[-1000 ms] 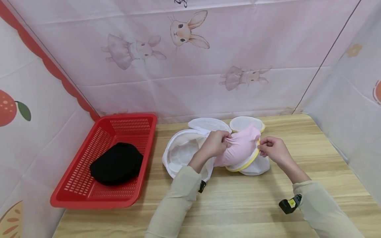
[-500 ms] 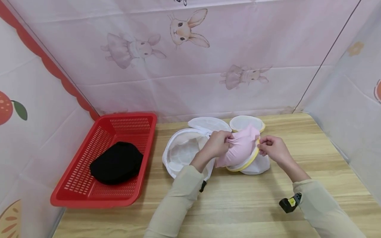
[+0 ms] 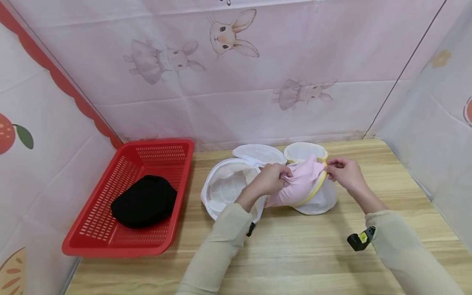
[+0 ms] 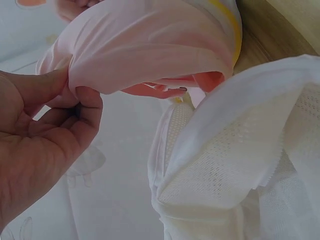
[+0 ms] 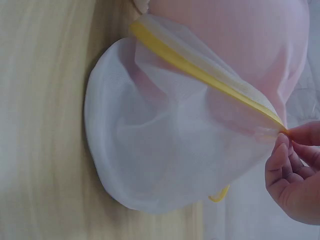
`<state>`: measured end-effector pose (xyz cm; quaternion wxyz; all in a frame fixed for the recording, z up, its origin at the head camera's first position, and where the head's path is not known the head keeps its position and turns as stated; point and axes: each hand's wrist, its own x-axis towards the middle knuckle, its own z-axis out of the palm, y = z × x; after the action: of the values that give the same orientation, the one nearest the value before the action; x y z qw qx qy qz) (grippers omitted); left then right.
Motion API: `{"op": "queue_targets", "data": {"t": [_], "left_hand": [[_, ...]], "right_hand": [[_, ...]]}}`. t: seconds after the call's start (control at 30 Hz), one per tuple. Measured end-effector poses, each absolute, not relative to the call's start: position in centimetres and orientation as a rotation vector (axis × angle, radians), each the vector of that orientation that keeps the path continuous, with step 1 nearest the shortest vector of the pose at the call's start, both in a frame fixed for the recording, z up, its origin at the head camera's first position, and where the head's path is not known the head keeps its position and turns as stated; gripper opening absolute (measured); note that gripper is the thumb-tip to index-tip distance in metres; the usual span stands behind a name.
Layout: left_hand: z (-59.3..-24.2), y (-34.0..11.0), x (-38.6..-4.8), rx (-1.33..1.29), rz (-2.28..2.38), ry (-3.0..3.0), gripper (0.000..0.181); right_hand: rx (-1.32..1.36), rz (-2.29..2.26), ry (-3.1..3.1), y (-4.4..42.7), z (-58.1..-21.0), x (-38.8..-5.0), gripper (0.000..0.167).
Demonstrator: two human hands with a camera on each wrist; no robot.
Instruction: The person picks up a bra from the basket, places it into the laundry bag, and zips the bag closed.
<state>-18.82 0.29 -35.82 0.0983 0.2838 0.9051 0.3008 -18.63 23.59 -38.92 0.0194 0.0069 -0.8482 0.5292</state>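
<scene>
A smooth pink bra with rounded cups lies partly inside a white mesh laundry bag with a yellow-trimmed opening. My left hand pinches the bra's fabric between thumb and fingers, as the left wrist view of the bra shows. On the other side, my right hand pinches the yellow rim of the bag; in the right wrist view the mesh bag hangs from those fingertips. Pink shows through the mesh. The bag's lid lies folded back behind.
Under my left forearm stands a round white mesh bag with its lid opened behind it. To the left, a red plastic basket holds a folded black item. A patterned wall covering borders the wooden table.
My right hand has moved slightly up and to the right, drawing the bag's yellow rim along the bra. The left hand has kept its pinch on the bra, nearly in place.
</scene>
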Motion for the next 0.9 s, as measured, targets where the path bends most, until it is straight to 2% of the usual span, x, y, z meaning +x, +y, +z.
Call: {"op": "queue_targets", "data": {"t": [0.3,0.53,0.67,0.9], "left_hand": [[-35.4,0.5,-19.0,0.918,0.792,2.667,0.020],[-34.6,0.6,-19.0,0.950,0.713,2.601,0.017],[-34.4,0.9,-19.1,0.965,0.652,2.623,0.016],[-34.1,1.4,-19.3,0.887,0.633,2.768,0.025]], "right_hand": [[0.230,1.500,-2.659,22.5,-37.6,-18.4,0.016],[0.244,1.402,-2.675,22.4,-37.3,-18.7,0.013],[0.337,1.397,-2.692,22.0,-37.3,-18.5,0.013],[0.514,1.389,-2.677,21.1,-37.3,-18.2,0.010]]}}
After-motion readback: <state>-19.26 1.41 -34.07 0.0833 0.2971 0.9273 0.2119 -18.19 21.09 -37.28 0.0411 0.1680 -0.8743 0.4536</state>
